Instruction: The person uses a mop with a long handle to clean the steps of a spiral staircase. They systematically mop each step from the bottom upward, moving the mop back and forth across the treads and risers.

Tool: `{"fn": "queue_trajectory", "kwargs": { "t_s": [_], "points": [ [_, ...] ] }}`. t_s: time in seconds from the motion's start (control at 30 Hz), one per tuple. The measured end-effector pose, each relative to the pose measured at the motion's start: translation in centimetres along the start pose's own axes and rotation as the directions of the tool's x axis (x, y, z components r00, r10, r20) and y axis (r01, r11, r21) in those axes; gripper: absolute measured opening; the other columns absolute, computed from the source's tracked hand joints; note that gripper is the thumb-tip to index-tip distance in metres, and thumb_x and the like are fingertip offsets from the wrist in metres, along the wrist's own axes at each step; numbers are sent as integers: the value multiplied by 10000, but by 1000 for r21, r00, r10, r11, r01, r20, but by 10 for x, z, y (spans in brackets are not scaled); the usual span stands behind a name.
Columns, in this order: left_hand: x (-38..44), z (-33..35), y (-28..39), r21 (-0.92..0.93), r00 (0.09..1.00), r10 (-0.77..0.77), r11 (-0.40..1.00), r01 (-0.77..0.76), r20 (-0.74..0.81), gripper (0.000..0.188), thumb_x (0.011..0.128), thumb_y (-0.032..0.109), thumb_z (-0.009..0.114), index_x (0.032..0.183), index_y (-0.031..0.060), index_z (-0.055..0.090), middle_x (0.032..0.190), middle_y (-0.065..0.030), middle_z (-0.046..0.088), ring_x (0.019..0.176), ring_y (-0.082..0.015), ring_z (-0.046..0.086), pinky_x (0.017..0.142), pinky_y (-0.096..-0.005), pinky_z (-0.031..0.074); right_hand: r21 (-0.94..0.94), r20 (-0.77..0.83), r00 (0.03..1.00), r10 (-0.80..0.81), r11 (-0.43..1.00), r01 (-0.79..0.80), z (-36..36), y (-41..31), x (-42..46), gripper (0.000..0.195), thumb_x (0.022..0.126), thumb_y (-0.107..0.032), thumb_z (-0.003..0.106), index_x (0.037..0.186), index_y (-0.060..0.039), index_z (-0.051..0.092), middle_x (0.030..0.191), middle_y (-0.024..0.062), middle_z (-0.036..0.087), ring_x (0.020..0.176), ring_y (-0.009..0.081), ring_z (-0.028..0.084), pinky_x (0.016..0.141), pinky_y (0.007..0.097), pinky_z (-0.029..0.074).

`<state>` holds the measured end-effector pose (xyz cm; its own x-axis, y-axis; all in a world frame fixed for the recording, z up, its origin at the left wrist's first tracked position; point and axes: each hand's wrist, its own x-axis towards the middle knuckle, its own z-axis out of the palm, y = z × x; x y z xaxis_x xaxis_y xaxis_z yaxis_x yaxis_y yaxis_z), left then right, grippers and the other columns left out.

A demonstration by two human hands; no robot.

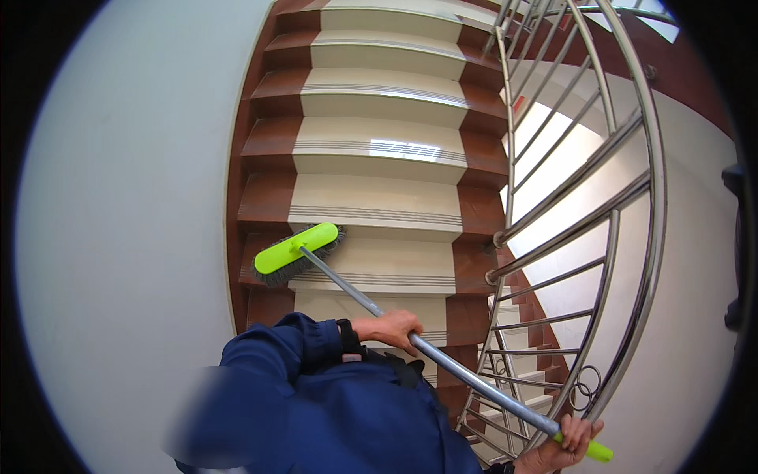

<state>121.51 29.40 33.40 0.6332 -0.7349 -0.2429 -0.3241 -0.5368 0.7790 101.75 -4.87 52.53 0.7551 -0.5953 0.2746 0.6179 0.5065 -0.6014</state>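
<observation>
My left hand [392, 329] is wrapped around the middle of the grey metal handle [474, 379] of a long-handled broom. Lower right, my right hand [559, 447] grips the same handle near its end, where a lime-green tip pokes out past the fingers. The broom's lime-green head [284, 252] has a dark grey fringe of bristles. It sits slanted on the left side of a stair tread [391, 258], across the border between the brown and cream stone. The handle runs diagonally from the head across the front of my body.
Brown-edged cream stairs [379, 133] rise ahead, with grooved strips along the tread edges. A plain pale wall [130, 195] bounds them at left. A stainless-steel railing [656, 195] curves along the right, close to my right hand. Through its bars, lower steps [524, 376] show.
</observation>
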Motion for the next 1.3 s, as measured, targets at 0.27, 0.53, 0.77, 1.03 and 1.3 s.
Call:
{"fn": "queue_trajectory", "kwargs": {
  "t_s": [0.27,0.53,0.77,1.03,1.3],
  "points": [
    [90,-2,79,100,934,355,931,-350,-39,348,661,337,844,659,84,605,612,-131,599,634,-384,612,557,-484,430,-137,-192,923,-334,940,312,3,-59,-24,208,926,-45,487,765,-129,387,584,-45,304,559,93,326,593,270,291],
    [216,26,98,170,852,501,862,-477,-153,244,615,253,805,715,127,621,682,-58,616,755,-312,629,752,-435,399,-447,-200,800,-566,779,440,-3,-50,-15,132,885,-17,484,847,-104,392,609,-28,277,549,108,310,584,270,265],
    [251,79,90,339,777,579,803,-490,-249,575,733,278,795,1197,90,512,1151,-141,525,1156,-358,492,1115,-553,305,-898,17,594,-804,250,363,-74,4,20,67,927,-46,518,993,-57,510,680,8,339,625,108,336,606,233,278],
    [308,38,57,442,751,504,841,-312,-427,579,746,134,733,1261,84,474,1146,-158,508,1213,-391,465,1137,-566,278,-416,-118,878,-464,826,381,-62,51,65,139,920,8,483,865,-103,421,610,-47,257,574,67,280,659,280,298],
    [293,18,52,388,740,510,850,-356,-439,322,684,108,731,945,106,543,953,-95,554,1017,-333,518,944,-466,398,-477,-118,915,-386,830,288,-60,56,52,83,890,-23,490,908,-101,468,616,-46,273,581,62,300,689,281,313]
  ]
}}
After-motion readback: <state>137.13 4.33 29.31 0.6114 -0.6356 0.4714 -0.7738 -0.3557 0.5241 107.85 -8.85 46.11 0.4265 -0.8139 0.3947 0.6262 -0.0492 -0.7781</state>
